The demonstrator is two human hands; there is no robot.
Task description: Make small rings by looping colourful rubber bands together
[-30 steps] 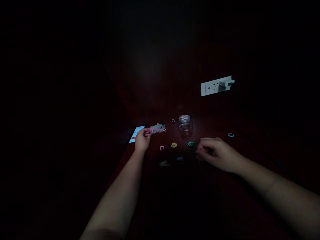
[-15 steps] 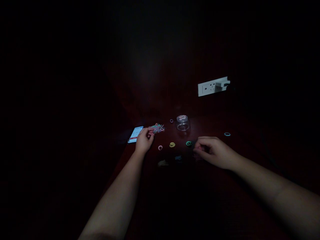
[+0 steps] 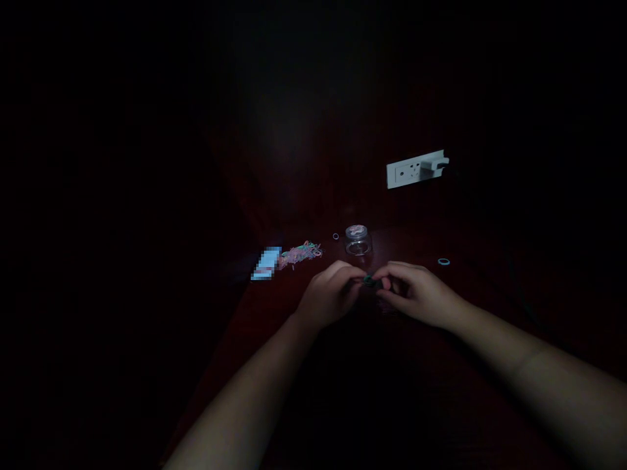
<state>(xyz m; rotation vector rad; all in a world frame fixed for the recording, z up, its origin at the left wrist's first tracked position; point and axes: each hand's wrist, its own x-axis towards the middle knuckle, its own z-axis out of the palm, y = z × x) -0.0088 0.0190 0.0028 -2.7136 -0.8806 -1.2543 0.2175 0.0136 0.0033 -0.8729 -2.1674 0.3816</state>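
Observation:
My left hand (image 3: pixel 330 295) is over the middle of the dark red table, its fingers pinched together beside the green bands (image 3: pixel 369 280). Facing it from the right, my right hand (image 3: pixel 418 290) is closed, with fingertips at the other side of the green bands. What either hand pinches is too small and dark to make out. Below the right fingers lies a dim purplish bunch (image 3: pixel 386 305). A pile of mixed coloured bands (image 3: pixel 301 253) lies to the left, behind my left hand.
A clear lidded jar (image 3: pixel 358 241) stands behind the hands, a small ring (image 3: pixel 336 236) beside it. A lit phone (image 3: pixel 267 264) lies left; a light blue band (image 3: pixel 443 262) lies right. A white socket panel (image 3: pixel 404 171) holds a plug.
My left hand has moved right from the mixed pile to the green bands, now hiding the pink and yellow bands. My right hand has shifted only slightly.

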